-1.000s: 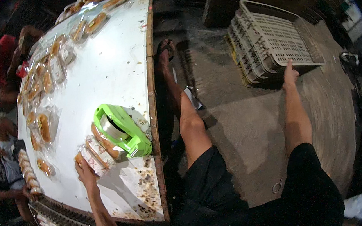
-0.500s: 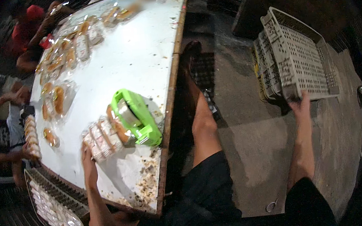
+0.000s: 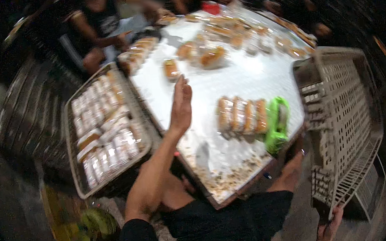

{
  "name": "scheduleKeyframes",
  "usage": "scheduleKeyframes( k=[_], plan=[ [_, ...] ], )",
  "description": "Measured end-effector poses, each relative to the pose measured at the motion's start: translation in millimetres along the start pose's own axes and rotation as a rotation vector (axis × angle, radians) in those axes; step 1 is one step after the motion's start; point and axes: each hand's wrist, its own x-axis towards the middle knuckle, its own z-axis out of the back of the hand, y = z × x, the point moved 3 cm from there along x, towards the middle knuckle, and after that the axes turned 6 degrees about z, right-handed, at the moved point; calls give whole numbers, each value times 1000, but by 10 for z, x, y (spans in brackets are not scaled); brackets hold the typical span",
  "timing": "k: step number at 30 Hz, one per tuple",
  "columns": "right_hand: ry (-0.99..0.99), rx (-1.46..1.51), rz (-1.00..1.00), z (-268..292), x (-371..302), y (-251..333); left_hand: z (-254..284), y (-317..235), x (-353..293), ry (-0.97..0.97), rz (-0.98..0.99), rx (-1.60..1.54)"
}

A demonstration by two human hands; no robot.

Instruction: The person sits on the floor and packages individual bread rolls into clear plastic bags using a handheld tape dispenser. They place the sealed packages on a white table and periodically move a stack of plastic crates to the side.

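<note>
One perforated plastic crate (image 3: 347, 102) tilts at three o'clock, right hand (image 3: 330, 228) clamped on its lower edge; left hand (image 3: 181, 105), fingers outstretched, points toward a wrapped bread roll (image 3: 171, 69) at twelve.

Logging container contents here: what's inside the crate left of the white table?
Rows of wrapped bread lie inside the crate. Anything beneath the visible packs is covered and cannot be seen.
</note>
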Motion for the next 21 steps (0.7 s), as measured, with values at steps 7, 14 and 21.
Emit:
scheduleKeyframes(
  k=[7,14,21],
  plan=[
    [493,-408,-111,-2029,-43,15,1859,-692,-1379,-220,-236,-620],
    [1469,-263,85,-4654,-1013,377,3447,-298,-3277,-1524,-164,-651],
    [1602,-306,534,-5981,-1445,-137,4294,29,-2999,-1337,63,-127]
  ],
)
